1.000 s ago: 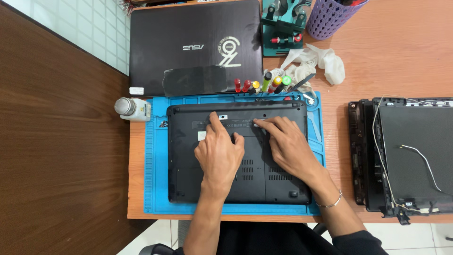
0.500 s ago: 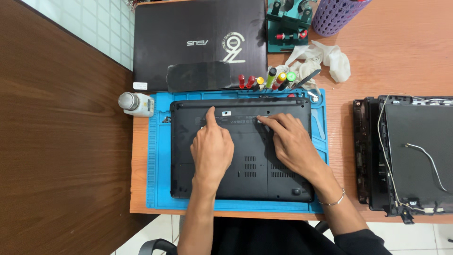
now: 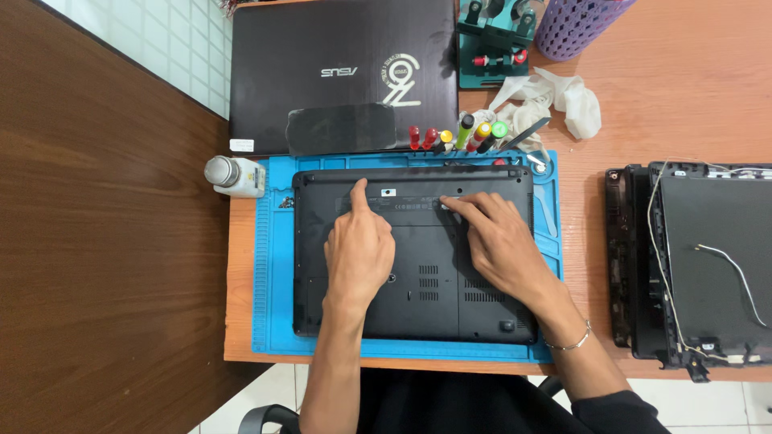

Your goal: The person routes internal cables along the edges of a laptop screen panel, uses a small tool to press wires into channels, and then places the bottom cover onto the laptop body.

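- Head view looks down at a black laptop [image 3: 414, 273] lying bottom-up on a blue mat [image 3: 271, 265].
- Left hand [image 3: 359, 251] lies flat on it, pointing finger out, gripping nothing.
- Right hand [image 3: 500, 245] rests there too, fingers spread a little, tips pressing near the top edge.
- A purple basket [image 3: 581, 24] is cut off; its inside is hidden.
- A small white bottle [image 3: 233, 175] stands beside the mat.

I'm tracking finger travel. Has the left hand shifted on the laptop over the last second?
No. The left hand keeps its forefinger beside the laptop's white sticker.
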